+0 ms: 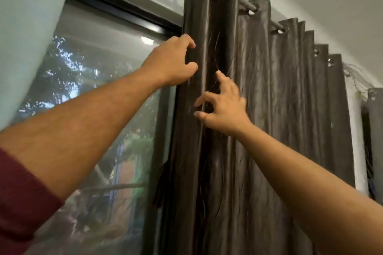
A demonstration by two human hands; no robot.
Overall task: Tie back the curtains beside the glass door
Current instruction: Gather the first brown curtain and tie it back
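Note:
A dark grey-brown curtain (269,109) hangs in folds from a metal rod (246,7) by eyelets, right of the glass door (99,93). My left hand (172,62) is raised and grips the curtain's leading edge, fingers curled around the first fold. My right hand (223,107) is a little lower, against the second fold, with its fingers spread and the thumb and forefinger hooked near thin loose threads. A dark strip of fabric (161,184) hangs by the curtain's edge lower down.
A pale sheer curtain (27,27) fills the upper left. The door's black frame (124,10) runs above the glass; trees show outside. A second grey curtain (376,141) hangs at the far right past a white wall strip (355,130).

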